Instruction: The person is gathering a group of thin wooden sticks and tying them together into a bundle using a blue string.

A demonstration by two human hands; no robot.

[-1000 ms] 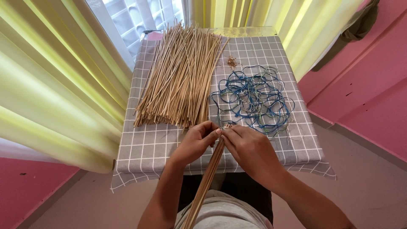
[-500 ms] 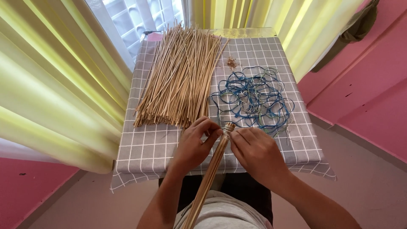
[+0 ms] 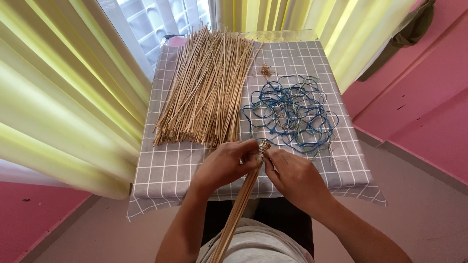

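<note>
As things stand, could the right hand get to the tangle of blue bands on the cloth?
Probably yes. The right hand is at the tip of the stick bundle, together with the left hand. The blue bands lie just beyond it on the checked cloth, nothing between; it would have to let go of the bundle first.

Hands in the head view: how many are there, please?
2. The left hand grips the top of a thin bundle of sticks at the near table edge; the right hand touches the same end from the other side. No other hand is visible.

Tan sticks [image 3: 207,92], blue bands [image 3: 290,114], grey white-checked cloth [image 3: 161,170], yellow curtains [image 3: 58,97].
</note>
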